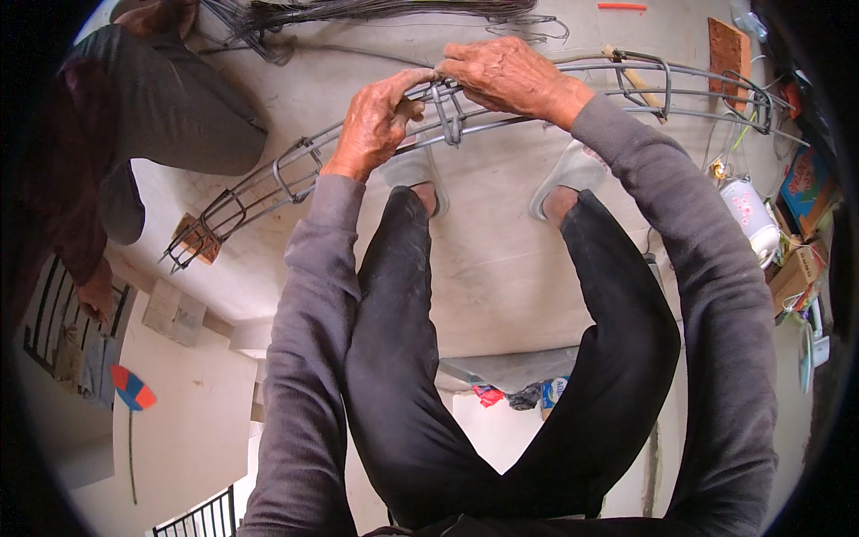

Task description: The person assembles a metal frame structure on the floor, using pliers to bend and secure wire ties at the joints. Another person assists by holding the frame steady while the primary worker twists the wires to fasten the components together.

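Note:
A long rebar cage (513, 120) of thin steel bars and square stirrups lies across in front of me. Around its middle stirrup (450, 125) both my hands meet. My left hand (369, 125) is closed on the bars just left of that stirrup, index finger and thumb reaching toward it. From the right, my right hand (506, 76) is closed at the top bar, its fingertips pinched beside the left index finger. Whatever is between the right fingertips is too small to make out. Further stirrups show toward both ends of the cage.
Bricks (199, 240) (729, 63) are at the cage's ends. A bundle of thin wire (385, 12) lies beyond it. At left, another person's leg (192, 107) and hand (95, 295) show. A white flowered container (750, 215) and cardboard box (796, 277) stand right. My sandalled feet (420, 183) are below the cage.

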Motion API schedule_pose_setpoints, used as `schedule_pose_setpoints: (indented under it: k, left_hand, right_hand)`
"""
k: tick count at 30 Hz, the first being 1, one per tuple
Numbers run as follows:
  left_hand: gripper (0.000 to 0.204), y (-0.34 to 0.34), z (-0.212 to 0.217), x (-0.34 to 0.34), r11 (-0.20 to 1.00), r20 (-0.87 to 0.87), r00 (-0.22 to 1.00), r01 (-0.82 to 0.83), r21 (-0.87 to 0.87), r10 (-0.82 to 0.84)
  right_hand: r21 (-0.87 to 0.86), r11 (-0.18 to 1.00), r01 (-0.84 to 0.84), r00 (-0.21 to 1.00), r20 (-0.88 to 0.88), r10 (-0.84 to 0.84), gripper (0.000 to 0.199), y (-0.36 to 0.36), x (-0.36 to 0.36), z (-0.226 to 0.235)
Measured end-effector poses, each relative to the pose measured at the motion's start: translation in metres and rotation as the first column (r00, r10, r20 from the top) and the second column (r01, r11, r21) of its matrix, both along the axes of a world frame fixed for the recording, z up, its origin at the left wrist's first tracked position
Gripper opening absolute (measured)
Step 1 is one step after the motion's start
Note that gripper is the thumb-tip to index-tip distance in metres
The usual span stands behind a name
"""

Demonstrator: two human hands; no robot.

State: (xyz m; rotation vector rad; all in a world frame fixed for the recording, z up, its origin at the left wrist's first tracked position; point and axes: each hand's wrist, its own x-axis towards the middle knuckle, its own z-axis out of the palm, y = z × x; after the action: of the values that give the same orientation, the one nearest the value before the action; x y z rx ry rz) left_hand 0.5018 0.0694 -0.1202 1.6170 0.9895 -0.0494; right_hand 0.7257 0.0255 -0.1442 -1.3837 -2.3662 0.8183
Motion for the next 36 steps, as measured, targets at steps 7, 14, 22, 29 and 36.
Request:
schedule_pose_setpoints:
  k: [7, 14, 22, 29, 36]
  left_hand:
    - [0.039, 0.002, 0.004, 0.006, 1.000, 0.024, 1.000, 0.002, 0.000, -0.002]
    - [0.036, -0.010, -0.009, -0.003, 0.990, 0.094, 0.995, -0.049, 0.132, 0.037]
    - [0.034, -0.011, -0.018, -0.006, 0.954, 0.184, 0.982, -0.017, 0.299, -0.040]
    - [0.035, -0.014, -0.013, -0.007, 0.961, 0.118, 0.993, -0.003, 0.275, -0.031]
    - [0.036, -0.016, -0.012, -0.003, 0.939, 0.171, 0.985, -0.049, 0.341, -0.010]
  right_hand:
    - [-0.445, 0.893, -0.068, 0.982, -0.187, -0.018, 0.015, 0.024, 0.015, -0.011]
    - [-0.782, 0.582, -0.221, 0.903, -0.389, -0.180, 0.015, 0.031, 0.016, -0.040]
    - [-0.749, 0.638, -0.180, 0.962, -0.268, -0.043, 0.014, 0.039, 0.002, -0.040]
    - [-0.577, 0.804, -0.144, 0.989, -0.117, 0.093, 0.016, 0.044, -0.015, -0.027]
    - [-0.206, 0.976, 0.074, 0.996, 0.069, -0.061, 0.013, 0.025, -0.026, -0.023]
